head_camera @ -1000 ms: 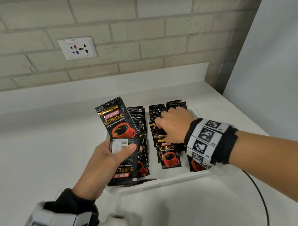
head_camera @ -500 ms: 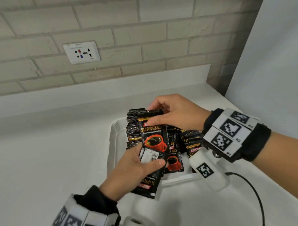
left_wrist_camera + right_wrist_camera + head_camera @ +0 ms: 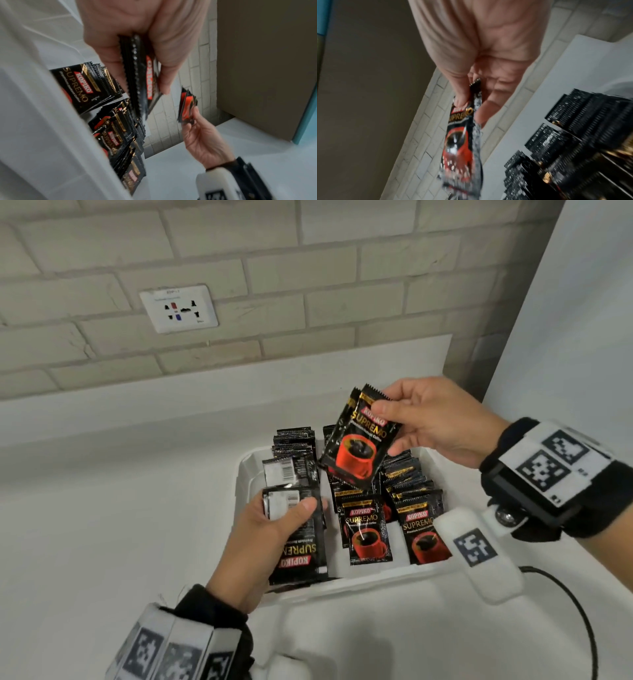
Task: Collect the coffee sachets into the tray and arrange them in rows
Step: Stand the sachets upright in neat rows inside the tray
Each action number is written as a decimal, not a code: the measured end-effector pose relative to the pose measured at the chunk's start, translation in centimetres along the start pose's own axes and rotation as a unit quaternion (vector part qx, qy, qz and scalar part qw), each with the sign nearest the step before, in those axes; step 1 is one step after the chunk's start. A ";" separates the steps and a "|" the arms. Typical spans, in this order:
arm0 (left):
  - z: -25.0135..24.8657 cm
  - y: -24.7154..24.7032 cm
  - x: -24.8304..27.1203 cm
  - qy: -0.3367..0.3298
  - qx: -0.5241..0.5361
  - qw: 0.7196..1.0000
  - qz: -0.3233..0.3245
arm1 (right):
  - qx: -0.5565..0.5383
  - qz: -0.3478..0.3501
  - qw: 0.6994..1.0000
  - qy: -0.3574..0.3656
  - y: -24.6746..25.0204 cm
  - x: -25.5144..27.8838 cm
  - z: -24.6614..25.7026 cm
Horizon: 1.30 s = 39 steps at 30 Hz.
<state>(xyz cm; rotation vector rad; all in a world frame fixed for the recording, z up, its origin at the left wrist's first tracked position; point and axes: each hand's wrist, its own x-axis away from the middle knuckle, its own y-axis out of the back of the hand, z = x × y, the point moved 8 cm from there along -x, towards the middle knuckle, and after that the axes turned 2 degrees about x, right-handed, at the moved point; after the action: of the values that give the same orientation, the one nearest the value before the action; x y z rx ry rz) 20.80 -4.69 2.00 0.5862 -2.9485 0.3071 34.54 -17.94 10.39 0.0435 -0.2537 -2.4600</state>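
Observation:
A white tray [image 3: 387,578] on the counter holds black coffee sachets in three overlapping rows [image 3: 368,529]. My left hand [image 3: 270,529] grips a small stack of sachets [image 3: 301,546] over the tray's left side, thumb on top; the left wrist view shows the same stack of sachets [image 3: 137,75] edge-on between the fingers. My right hand [image 3: 421,422] pinches two sachets [image 3: 359,440] by their top edge, lifted above the middle row. In the right wrist view the pinched sachets [image 3: 464,135] hang from thumb and fingers, with the tray's rows [image 3: 573,142] below.
A brick wall with a white socket plate [image 3: 180,308] runs behind the white counter [image 3: 102,542]. A grey panel [image 3: 582,320] stands at the right. A black cable [image 3: 575,604] lies on the counter right of the tray.
My right hand took sachets from the top of my left hand's stack and lifted them up and to the right. My left hand stayed over the tray's left side with the remaining stack.

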 end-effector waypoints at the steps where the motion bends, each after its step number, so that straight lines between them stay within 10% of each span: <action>1: -0.1 0.1 -0.2 0.000 0.014 1.000 -0.002 | 0.004 0.021 1.000 -0.014 -0.4 0.1 -0.4; 12: -1.4 -2.2 -0.4 -0.035 0.039 0.998 0.045 | 0.059 0.087 0.993 -0.056 -2.9 0.5 -2.2; 19: -0.7 0.2 -0.7 -0.016 0.064 0.997 -0.033 | 0.036 -0.030 0.999 0.014 0.1 -0.3 -0.3; 33: -3.8 0.0 -0.8 -0.119 0.031 0.991 -0.045 | 0.268 0.056 0.954 0.122 -3.6 -1.1 2.8; 39: -4.8 4.0 -0.9 -0.139 0.075 0.981 -0.109 | 0.381 0.168 0.908 0.040 -4.0 -0.8 -1.2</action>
<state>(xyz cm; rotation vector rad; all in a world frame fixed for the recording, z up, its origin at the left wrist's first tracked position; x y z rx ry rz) 20.47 0.37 5.84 1.0424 -3.0986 0.4603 32.83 -14.59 8.38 0.3977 -1.0769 -1.8784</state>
